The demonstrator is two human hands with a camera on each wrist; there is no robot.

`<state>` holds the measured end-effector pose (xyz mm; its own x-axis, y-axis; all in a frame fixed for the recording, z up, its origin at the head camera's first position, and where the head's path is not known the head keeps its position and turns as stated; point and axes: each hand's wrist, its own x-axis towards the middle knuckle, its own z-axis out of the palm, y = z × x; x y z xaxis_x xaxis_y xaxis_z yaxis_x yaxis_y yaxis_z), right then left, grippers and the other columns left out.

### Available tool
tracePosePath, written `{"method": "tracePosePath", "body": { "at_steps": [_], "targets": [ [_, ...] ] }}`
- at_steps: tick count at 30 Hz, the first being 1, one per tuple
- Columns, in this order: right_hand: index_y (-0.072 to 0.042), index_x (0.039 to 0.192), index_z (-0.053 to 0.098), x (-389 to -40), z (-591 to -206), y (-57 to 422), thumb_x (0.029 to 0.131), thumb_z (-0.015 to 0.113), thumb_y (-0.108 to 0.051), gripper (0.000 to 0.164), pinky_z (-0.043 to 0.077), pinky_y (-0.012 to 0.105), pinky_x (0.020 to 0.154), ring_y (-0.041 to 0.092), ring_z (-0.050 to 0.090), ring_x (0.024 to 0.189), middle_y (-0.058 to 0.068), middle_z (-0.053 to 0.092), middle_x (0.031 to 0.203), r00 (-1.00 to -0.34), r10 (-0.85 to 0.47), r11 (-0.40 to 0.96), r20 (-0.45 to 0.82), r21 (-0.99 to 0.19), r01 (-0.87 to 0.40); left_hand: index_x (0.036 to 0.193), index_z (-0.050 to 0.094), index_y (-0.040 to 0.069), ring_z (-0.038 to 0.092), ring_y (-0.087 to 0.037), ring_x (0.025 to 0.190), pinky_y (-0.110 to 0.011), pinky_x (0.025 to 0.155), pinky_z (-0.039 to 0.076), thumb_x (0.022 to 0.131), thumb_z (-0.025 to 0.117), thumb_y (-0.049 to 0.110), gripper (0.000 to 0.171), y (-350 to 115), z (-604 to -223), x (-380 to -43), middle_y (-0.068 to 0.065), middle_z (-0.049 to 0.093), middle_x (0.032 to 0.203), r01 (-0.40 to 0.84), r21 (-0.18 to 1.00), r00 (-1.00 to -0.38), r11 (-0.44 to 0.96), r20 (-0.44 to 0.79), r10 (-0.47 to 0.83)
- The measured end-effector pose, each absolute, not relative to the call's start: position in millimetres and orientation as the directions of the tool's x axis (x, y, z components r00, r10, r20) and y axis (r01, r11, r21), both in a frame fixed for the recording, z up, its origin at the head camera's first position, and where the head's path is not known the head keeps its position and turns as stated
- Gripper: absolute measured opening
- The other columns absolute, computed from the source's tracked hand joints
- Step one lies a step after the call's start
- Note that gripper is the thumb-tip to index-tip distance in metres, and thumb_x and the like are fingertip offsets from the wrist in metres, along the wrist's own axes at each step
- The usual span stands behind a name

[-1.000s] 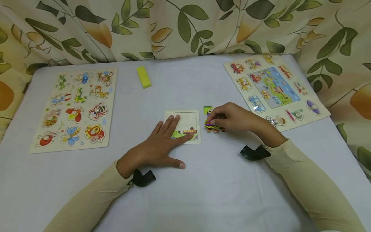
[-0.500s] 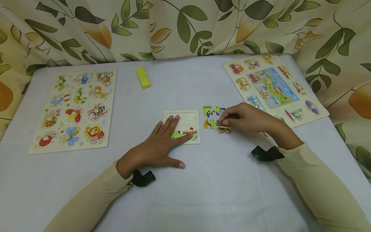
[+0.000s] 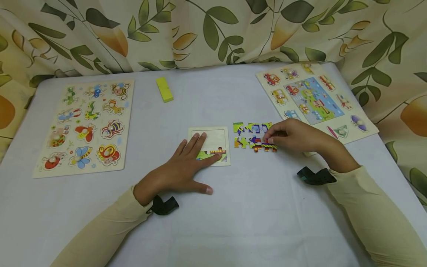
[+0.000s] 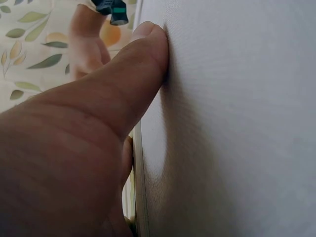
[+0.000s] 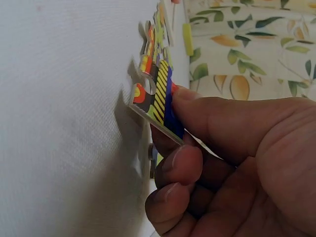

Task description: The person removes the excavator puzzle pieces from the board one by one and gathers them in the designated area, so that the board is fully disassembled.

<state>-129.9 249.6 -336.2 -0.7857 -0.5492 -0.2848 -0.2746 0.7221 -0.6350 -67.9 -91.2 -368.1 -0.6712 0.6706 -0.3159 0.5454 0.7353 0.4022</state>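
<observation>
My left hand (image 3: 178, 174) lies on a small square puzzle tray (image 3: 215, 137), fingers spread and thumb on the cloth. Part of a green picture shows at the tray's bottom, partly covered by the index finger. Right of the tray, my right hand (image 3: 297, 137) pinches a jigsaw piece (image 5: 160, 96) with black-and-yellow stripes and blue above. In the right wrist view, the thumb is on its printed face and curled fingers are behind; its near edge stands off the cloth. Several loose jigsaw pieces (image 3: 240, 142) lie in two rows beside it, some partly hidden by the right hand.
An insect peg puzzle board (image 3: 128, 122) lies at the left. At the back right, a vehicle peg puzzle board (image 3: 358, 135) sits partly behind the right hand. A yellow block (image 3: 165, 89) lies near the back edge, before a leaf-patterned curtain (image 3: 207, 33).
My right hand has moved right with the striped jigsaw piece, and more of the loose pieces now show beside it. The left hand has stayed on the tray.
</observation>
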Motion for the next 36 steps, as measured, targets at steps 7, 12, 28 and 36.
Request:
{"method": "tracePosePath", "body": {
  "at_steps": [7, 12, 28, 36],
  "targets": [
    [-0.01, 0.1, 0.074, -129.2, -334.0, 251.7, 0.094, 0.063, -0.005, 0.013, 0.046, 0.027, 0.077, 0.019, 0.056, 0.087, 0.0, 0.07, 0.099, -0.787, -0.534, 0.747, -0.31, -0.609, -0.267, 0.154, 0.022, 0.038, -0.026, -0.024, 0.143, -0.05, 0.113, -0.009, 0.078, 0.065, 0.07, 0.093, -91.7, -368.0, -67.7, -0.011, -0.023, 0.159, 0.541, 0.413, -0.669, 0.733, -0.316, 0.673],
    [-0.011, 0.099, 0.075, -131.3, -334.8, 253.5, 0.093, 0.065, -0.005, 0.013, 0.046, 0.027, 0.074, 0.019, 0.055, 0.085, 0.001, 0.07, 0.1, -0.797, -0.537, 0.751, -0.276, -0.588, -0.302, 0.154, 0.021, 0.038, -0.026, -0.024, 0.142, -0.05, 0.113, -0.009, 0.078, 0.065, 0.069, 0.093, -91.7, -367.9, -67.9, -0.011, -0.023, 0.159, 0.545, 0.411, -0.669, 0.731, -0.313, 0.674],
    [-0.009, 0.098, 0.074, -128.1, -340.8, 252.0, 0.09, 0.066, -0.003, 0.013, 0.043, 0.03, 0.071, 0.019, 0.052, 0.085, 0.003, 0.068, 0.1, -0.853, -0.482, 0.776, -0.2, -0.55, -0.309, 0.154, 0.021, 0.037, -0.027, -0.024, 0.142, -0.049, 0.113, -0.009, 0.079, 0.065, 0.069, 0.093, -92.9, -369.0, -67.9, -0.011, -0.022, 0.159, 0.544, 0.418, -0.667, 0.728, -0.311, 0.677],
    [-0.011, 0.097, 0.074, -128.1, -339.1, 251.0, 0.09, 0.069, -0.007, 0.009, 0.042, 0.032, 0.069, 0.019, 0.049, 0.082, 0.003, 0.068, 0.099, -0.86, -0.467, 0.787, -0.204, -0.538, -0.3, 0.154, 0.021, 0.037, -0.028, -0.023, 0.142, -0.05, 0.113, -0.009, 0.079, 0.064, 0.069, 0.093, -92.9, -370.1, -68.1, -0.011, -0.024, 0.158, 0.547, 0.414, -0.669, 0.727, -0.306, 0.678]
  ]
}}
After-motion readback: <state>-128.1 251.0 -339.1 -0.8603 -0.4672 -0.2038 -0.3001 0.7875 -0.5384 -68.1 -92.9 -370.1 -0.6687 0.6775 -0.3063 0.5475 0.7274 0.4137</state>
